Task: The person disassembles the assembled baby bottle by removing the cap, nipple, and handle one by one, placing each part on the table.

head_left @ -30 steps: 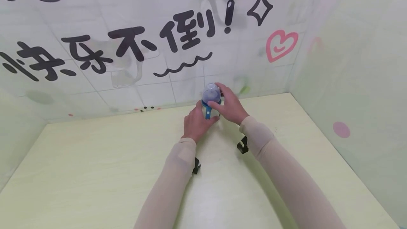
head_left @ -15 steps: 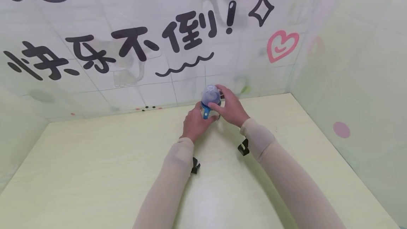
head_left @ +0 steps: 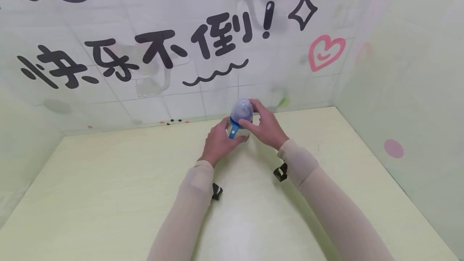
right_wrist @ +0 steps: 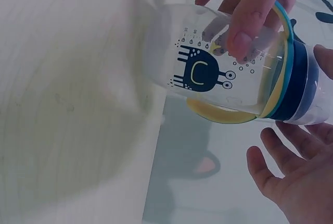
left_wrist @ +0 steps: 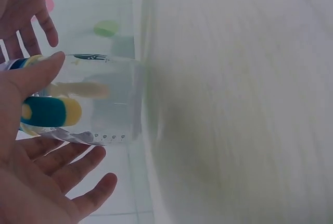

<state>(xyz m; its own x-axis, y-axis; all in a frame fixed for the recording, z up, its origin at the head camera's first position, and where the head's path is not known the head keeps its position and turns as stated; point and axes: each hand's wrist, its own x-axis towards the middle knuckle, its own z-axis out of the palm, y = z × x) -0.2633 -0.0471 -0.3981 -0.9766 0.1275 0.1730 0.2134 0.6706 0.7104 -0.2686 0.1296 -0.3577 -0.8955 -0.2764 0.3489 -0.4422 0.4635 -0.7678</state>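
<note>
A clear baby bottle (right_wrist: 171,52) with a blue collar, two handles and a dark cartoon print stands at the back of the table, near the wall. Over its top sits a translucent dome cap (head_left: 241,109). My left hand (head_left: 218,143) holds the bottle's body low down, its thumb across the front. A blue and yellow handle (left_wrist: 52,111) points out beside that thumb in the left wrist view. From the right, my right hand (head_left: 269,127) grips the cap by its lower edge, thumb in front and fingers behind. The cap hides the bottle's mouth.
The pale tabletop (head_left: 119,196) ends at a back wall (head_left: 152,106) with black lettering and a pink heart. Another wall (head_left: 413,104) closes the right side. Black clips (head_left: 280,172) hang under both wrists.
The bottle's front handle has turned a little to the left, and my left hand has shifted slightly left with it. My right hand stays on the cap. The head view has swung slightly left.
</note>
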